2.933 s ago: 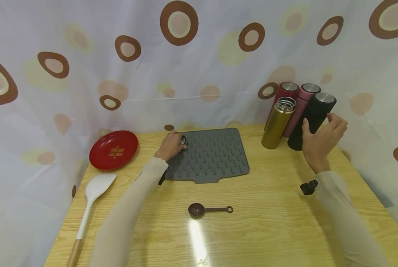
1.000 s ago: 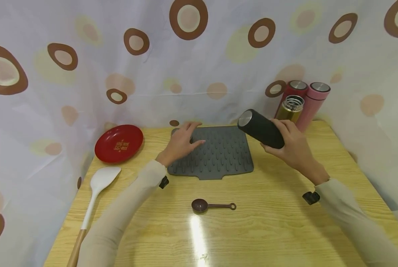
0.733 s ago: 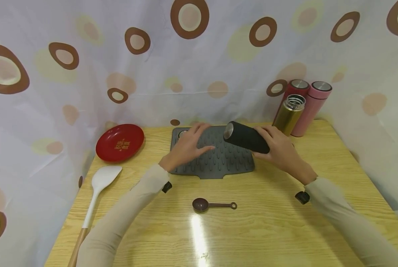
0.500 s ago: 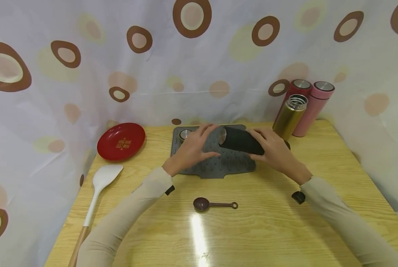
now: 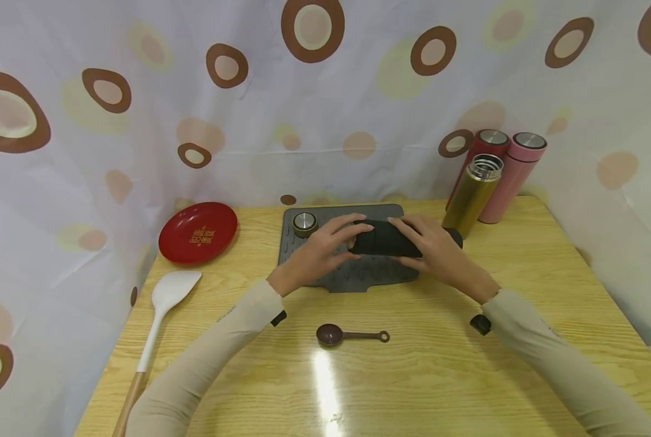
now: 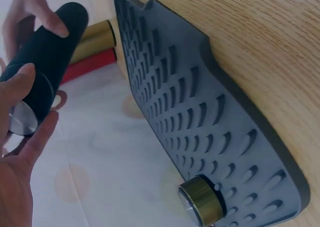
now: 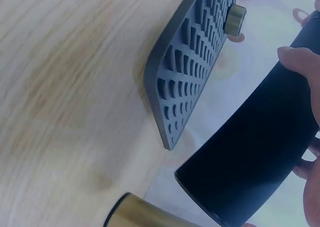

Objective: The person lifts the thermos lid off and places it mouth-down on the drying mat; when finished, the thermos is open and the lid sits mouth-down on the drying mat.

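Observation:
A black thermos flask point(image 5: 382, 240) is held lying sideways above the grey ridged mat point(image 5: 347, 280). My right hand point(image 5: 440, 254) grips its body, thumb below and fingers over the top. At the other end my left hand point(image 5: 321, 250) holds the lid, whose silver top point(image 6: 24, 118) faces left. A seam between lid and body shows in the left wrist view. The small gold lid point(image 5: 305, 224) sits on the mat's back left corner. An uncapped gold thermos flask point(image 5: 472, 197) stands right of the mat, its steel neck exposed.
Behind the gold flask stand a red flask point(image 5: 489, 142) and a pink flask point(image 5: 514, 176), both capped. A red plate point(image 5: 221, 233) and a white spatula point(image 5: 164, 297) lie at the left. A brown measuring spoon point(image 5: 331, 335) lies in front of the mat.
The black flask has been lifted from the group at the right, tipped sideways and brought left over the mat. My left hand has left the gold lid and taken the black flask's lid end.

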Demonstrator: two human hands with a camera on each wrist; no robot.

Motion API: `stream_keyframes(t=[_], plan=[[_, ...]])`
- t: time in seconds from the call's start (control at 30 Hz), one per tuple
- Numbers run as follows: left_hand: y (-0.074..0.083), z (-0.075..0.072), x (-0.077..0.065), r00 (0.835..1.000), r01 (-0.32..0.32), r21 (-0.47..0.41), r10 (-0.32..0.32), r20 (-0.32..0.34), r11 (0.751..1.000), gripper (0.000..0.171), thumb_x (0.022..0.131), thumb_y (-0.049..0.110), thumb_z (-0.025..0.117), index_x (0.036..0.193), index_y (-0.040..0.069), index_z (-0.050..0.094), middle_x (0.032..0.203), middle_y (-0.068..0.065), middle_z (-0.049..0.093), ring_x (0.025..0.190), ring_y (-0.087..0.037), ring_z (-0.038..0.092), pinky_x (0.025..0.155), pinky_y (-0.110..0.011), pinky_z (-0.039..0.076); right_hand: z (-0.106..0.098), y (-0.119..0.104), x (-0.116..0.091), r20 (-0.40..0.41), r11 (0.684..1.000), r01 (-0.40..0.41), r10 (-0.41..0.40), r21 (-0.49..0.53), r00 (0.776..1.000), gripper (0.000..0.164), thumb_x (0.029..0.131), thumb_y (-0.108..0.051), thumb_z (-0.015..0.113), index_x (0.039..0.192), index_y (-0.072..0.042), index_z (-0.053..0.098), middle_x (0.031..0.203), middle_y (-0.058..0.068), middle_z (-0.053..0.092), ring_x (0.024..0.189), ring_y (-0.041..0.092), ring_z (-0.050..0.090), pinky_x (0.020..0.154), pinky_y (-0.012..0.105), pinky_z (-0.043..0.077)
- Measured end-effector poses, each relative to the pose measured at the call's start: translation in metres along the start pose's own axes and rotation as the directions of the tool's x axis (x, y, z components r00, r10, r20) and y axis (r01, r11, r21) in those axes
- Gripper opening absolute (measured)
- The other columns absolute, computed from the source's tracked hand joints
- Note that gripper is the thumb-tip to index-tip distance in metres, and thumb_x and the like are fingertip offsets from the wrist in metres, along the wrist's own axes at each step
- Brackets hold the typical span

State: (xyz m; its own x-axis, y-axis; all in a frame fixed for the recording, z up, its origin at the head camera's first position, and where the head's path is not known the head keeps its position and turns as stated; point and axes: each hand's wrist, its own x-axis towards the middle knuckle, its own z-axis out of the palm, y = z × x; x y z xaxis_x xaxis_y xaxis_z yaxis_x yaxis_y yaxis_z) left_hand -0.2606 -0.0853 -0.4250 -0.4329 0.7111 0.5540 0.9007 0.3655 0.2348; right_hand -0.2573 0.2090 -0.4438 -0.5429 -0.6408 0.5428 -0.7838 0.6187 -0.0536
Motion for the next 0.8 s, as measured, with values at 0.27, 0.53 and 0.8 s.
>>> stream_keyframes(t=[0.27,0.53,0.8], plan=[[0.011,0.003,0.005,0.929,0.363,-0.281,-0.368,0.035,0.889,0.06,0.095,0.044,0.062,0.142,0.012,0.046,0.113,-0.003,0.06,0.086,-0.011,0.065,0.075,-0.024,0.056,0.003,-0.006,-0.001,-0.026,0.997,0.017,-0.019,-0.079,0.999,0.075,0.09,-0.052,0.062,0.147,-0.006,0.043,0.131,0.024,0.053,0.118,0.041,0.054,0.097,0.057,0.047],[0.008,0.001,0.009,0.837,0.542,-0.251,-0.541,0.078,0.802,0.083,0.088,0.066,0.058,0.152,0.027,0.024,0.147,-0.008,0.044,0.13,-0.023,0.053,0.098,-0.045,0.051,-0.001,-0.004,0.006,-0.045,0.988,0.015,-0.022,-0.151,0.999,0.094,0.066,-0.023,0.092,0.146,-0.007,0.045,0.131,0.024,0.053,0.12,0.04,0.052,0.101,0.057,0.043],[-0.005,-0.013,-0.004,0.978,-0.207,0.542,0.156,0.139,0.814,0.09,0.088,0.034,0.074,0.154,0.038,0.015,0.162,-0.009,0.016,0.153,-0.032,0.016,0.114,-0.041,0.039,0.002,-0.002,0.003,-0.054,0.998,-0.016,0.013,-0.059,0.998,0.094,0.067,-0.02,0.091,0.148,-0.011,0.044,0.134,0.021,0.052,0.122,0.039,0.051,0.104,0.057,0.041]])
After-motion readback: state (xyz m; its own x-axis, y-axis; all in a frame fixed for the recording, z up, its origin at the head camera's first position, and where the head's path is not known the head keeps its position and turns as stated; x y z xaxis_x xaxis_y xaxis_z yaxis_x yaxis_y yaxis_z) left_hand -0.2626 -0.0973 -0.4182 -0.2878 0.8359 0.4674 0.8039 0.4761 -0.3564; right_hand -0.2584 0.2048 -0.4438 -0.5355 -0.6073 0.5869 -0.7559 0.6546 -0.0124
